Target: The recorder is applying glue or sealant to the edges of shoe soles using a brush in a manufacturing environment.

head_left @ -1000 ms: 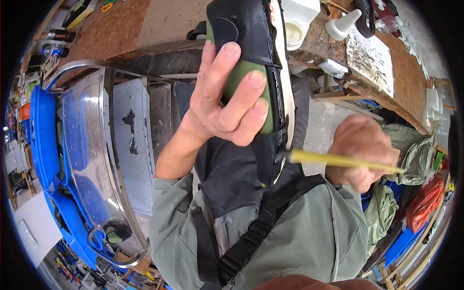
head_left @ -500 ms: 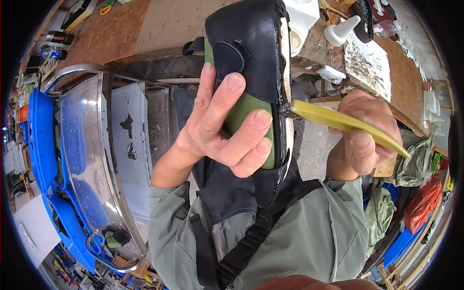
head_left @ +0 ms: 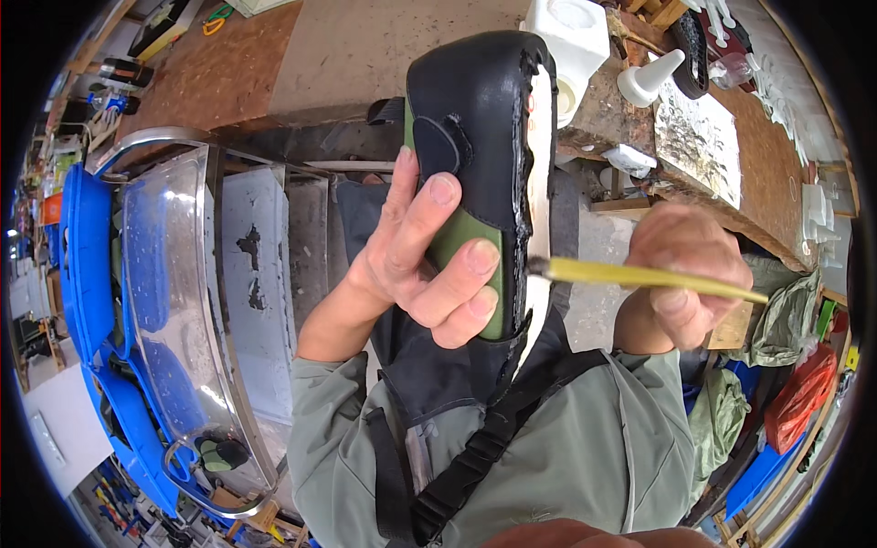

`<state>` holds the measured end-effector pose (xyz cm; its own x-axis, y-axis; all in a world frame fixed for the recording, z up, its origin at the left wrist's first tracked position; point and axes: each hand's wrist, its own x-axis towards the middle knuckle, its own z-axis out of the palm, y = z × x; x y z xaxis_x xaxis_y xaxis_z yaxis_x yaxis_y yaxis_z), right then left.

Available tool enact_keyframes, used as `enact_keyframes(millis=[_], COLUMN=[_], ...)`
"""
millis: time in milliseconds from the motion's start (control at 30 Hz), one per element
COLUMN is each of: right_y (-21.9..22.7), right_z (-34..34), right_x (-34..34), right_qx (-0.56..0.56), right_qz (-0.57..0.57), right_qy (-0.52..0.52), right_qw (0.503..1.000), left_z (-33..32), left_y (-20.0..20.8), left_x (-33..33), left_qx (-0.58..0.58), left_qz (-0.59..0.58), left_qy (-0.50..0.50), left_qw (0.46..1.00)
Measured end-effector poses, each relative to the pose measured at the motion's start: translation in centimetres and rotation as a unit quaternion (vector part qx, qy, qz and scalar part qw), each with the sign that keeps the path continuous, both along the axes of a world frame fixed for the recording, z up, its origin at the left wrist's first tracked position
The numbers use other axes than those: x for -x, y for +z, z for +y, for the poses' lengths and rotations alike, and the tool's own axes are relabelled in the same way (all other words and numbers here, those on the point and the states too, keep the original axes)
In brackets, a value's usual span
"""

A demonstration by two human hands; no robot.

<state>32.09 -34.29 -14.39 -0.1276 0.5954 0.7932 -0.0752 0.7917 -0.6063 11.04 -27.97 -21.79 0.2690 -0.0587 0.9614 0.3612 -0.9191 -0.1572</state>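
Note:
A black and green shoe upper (head_left: 475, 119) stands on its side in front of my chest, its toe end pointing away. Along its right edge runs a pale insole (head_left: 539, 173) bordered by a ragged black rim. My left hand (head_left: 416, 251) grips the shoe from the left, fingers spread over the green part. In my right hand (head_left: 685, 274) is a brush (head_left: 630, 274) with a flat yellow handle, held between thumb and fingers. The brush's dark tip touches, or nearly touches, the shoe's underside near the rim. The shoe's far side is hidden.
Beyond the shoe is a workbench (head_left: 356, 55) with a white plastic container (head_left: 566, 46), a white cone-shaped nozzle (head_left: 650, 78) and black-smeared paper (head_left: 699, 137). To the left stands a metal-framed rack (head_left: 215, 301) beside blue bins (head_left: 87, 265). Plastic bags (head_left: 799, 393) hang at right.
The shoe has turned, showing more of its pale underside, and sits slightly nearer. The brush tip has moved down along the edge, and its handle now appears edge-on.

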Motion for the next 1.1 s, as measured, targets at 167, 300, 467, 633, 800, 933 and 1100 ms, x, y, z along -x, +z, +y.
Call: enact_keyframes(millis=[167, 300, 467, 633, 800, 933, 1100], right_y=[-0.2, -0.4, -1.6, -4.6, -10.0, -13.0, -14.2], right_z=[1.9, 3.9, 3.8, 1.2, 5.8, 8.3, 9.2], right_x=[0.4, -0.1, 0.9, -1.2, -5.3, -6.4, -6.2], right_qx=[0.007, 0.038, -0.032, 0.11, 0.343, 0.367, 0.3], right_qz=[0.029, 0.075, 0.023, 0.045, 0.207, 0.04, -0.129], right_qy=[-0.083, -0.141, -0.099, 0.008, -0.274, -0.323, -0.368], right_qw=[0.996, 0.986, 0.994, 0.993, 0.874, 0.871, 0.871], left_z=[-0.8, -1.8, -0.5, 2.5, 7.2, 8.6, 7.5], left_y=[-0.1, -0.8, -1.7, -3.9, -8.9, -10.0, -8.4], left_x=[0.8, 0.2, 0.2, 0.0, -2.5, -3.0, -2.8], left_qx=[0.049, 0.103, 0.087, 0.139, 0.274, 0.591, 0.424], left_qz=[0.046, -0.02, -0.034, -0.05, -0.131, -0.138, 0.034], left_qy=[-0.076, -0.083, -0.065, -0.068, -0.061, -0.006, 0.154], left_qw=[0.995, 0.991, 0.993, 0.987, 0.951, 0.795, 0.892])
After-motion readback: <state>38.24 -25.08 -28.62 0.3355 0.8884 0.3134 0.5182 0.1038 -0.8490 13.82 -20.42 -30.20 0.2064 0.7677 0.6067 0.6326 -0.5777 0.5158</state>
